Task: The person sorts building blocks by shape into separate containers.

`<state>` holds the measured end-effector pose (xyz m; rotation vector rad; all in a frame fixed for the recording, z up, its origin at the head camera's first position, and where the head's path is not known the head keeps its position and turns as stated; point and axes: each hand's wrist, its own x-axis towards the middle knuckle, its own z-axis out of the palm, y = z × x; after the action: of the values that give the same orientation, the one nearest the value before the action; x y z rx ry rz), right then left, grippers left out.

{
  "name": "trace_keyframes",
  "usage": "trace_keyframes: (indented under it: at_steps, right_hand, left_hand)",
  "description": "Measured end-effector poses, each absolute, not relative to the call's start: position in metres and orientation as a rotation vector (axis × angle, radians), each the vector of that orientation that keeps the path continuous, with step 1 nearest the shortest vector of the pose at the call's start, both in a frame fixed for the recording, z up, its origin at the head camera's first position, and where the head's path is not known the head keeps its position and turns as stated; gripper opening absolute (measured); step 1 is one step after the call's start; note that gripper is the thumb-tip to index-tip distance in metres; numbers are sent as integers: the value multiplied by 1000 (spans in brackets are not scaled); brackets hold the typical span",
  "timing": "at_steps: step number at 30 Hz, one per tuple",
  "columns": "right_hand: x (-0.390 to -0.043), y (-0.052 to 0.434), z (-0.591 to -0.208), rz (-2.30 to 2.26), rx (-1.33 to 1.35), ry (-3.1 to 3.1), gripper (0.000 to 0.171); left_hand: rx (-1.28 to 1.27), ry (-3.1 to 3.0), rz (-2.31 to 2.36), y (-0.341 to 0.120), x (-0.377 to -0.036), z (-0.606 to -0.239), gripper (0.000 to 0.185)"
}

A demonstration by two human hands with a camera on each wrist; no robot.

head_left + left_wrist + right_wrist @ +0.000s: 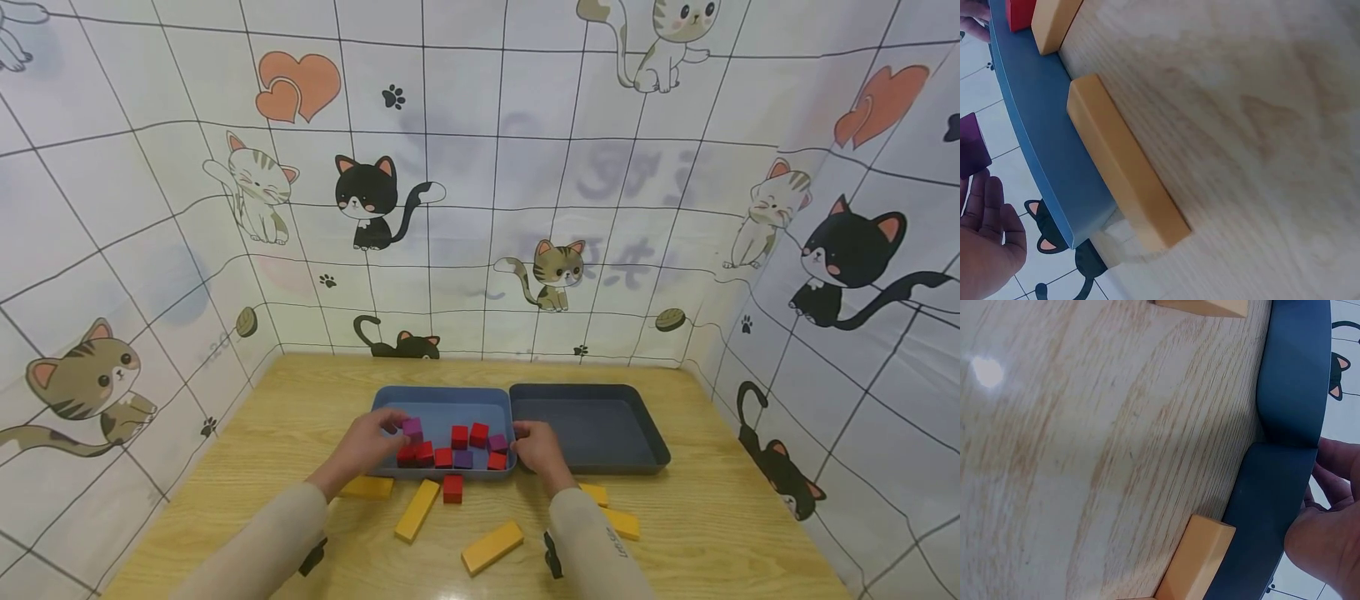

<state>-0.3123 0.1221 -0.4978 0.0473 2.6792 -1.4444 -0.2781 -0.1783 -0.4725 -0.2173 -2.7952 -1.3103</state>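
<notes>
Pinching purple cube (412, 427) between left hand (369, 442) fingers (393, 419), over light blue tray (442, 402)

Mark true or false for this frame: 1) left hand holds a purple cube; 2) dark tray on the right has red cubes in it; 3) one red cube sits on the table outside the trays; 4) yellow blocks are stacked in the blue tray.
1) True: the left hand pinches a purple cube over the blue tray.
2) False: the dark tray holds no cubes; the red ones lie in the blue tray.
3) True: a red cube sits on the table in front of the blue tray.
4) False: the yellow blocks lie flat on the table.
</notes>
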Motion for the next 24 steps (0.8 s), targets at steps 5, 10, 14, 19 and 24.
trace_keyframes:
  at_steps: [5, 10, 14, 19, 24]
  right_hand:
    - [-313, 122, -498, -1455, 48, 2674, 42]
    - [-312, 122, -498, -1461, 54, 2668, 42]
    - [-312, 122, -499, -1447, 50, 2683, 42]
    - [-312, 121, -498, -1448, 60, 2685, 42]
    - [-312, 122, -498, -1430, 48, 2693, 42]
  left_hand:
    - [-170, -2820, -1332, -170, -291, -471, 28]
    - [-146, -2835, -1379, -163, -303, -472, 31]
    - [-169, -2837, -1363, -160, -310, -474, 30]
    - [-187, -2839, -1338, -158, -319, -481, 30]
    - [-176, -2860, -1326, -153, -323, -487, 32]
